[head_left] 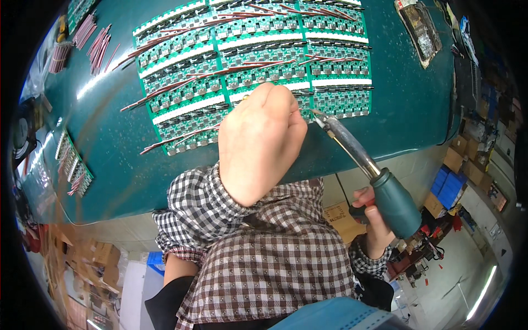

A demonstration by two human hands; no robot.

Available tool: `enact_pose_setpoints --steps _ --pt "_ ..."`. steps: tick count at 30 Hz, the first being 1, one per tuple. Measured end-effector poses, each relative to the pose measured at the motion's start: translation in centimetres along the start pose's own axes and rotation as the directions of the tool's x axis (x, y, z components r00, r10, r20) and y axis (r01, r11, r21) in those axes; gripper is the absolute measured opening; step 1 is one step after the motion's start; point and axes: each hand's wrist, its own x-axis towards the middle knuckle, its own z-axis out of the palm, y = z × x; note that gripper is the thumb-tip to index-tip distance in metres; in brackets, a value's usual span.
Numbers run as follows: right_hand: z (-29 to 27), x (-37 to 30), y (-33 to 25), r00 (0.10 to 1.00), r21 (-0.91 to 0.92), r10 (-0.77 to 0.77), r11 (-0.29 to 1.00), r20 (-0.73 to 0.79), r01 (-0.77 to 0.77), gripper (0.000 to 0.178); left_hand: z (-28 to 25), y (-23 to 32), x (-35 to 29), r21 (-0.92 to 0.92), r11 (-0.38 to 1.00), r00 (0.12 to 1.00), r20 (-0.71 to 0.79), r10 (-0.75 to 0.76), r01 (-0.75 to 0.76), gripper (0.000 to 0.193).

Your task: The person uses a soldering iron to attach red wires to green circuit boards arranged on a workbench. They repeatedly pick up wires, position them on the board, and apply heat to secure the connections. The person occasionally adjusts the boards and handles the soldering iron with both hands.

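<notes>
My left hand (261,140) is closed in a pinch over the near edge of the green circuit-board panels (341,104); whatever its fingertips hold is hidden beneath them. My right hand (378,228) grips a soldering iron (396,203) by its green handle. The iron's metal tip points up and left, beside the near row of boards and just right of my left hand. Pairs of red and black wires (165,92) lie across the panels in several rows. White strips and black parts line the boards.
Bundles of cut wires (99,49) lie at the far left of the green table (401,118). A smaller board panel (71,165) rests at the left. At the far right sits a soiled, burnt-looking tray (421,33). Cardboard boxes (454,159) and blue bins (446,184) stand beyond the right edge.
</notes>
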Motion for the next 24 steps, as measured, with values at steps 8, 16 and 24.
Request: enact_pose_setpoints --steps 8,16,24 --pt "-1.3 0.6 1.5 0.993 0.372 0.120 0.922 -0.008 -0.109 0.049 -1.0 0.2 -0.3 0.013 1.000 0.998 0.066 -0.005 0.004 0.012" --pt "-2.0 0.9 2.4 0.989 0.450 0.146 0.881 0.038 -0.148 0.049 -1.2 0.5 -0.7 0.051 0.999 0.996 0.084 -0.012 0.007 0.015" --pt "-2.1 1.0 2.6 0.992 0.412 0.124 0.902 0.035 -0.128 0.046 -0.4 0.6 -1.1 0.111 0.994 1.000 -0.007 -0.005 0.005 0.014"
